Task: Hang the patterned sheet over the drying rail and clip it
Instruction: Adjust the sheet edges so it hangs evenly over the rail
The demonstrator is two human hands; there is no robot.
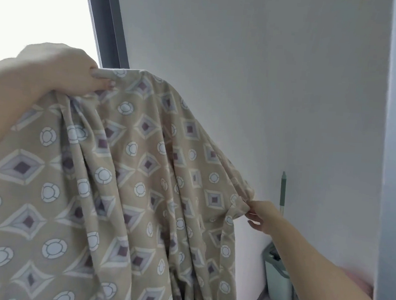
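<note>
Two hands: both gripping the sheet (129, 168).
Left hand (73, 71): fingers (103, 73) curled over bunched top edge.
Right hand (261, 216): fingers pinching lower corner, cloth stretched between.

We've got a tan sheet (124, 167) here, printed all over with white-edged diamonds that go grey then dark purple in the middle, plus pale blue circles ringed in white. The wall (257, 71) behind is plain white-grey, and the window frame (107, 24) is dark grey. In the corner we see a mint green bucket (278, 281) and a matching green mop handle (283, 189).
</note>
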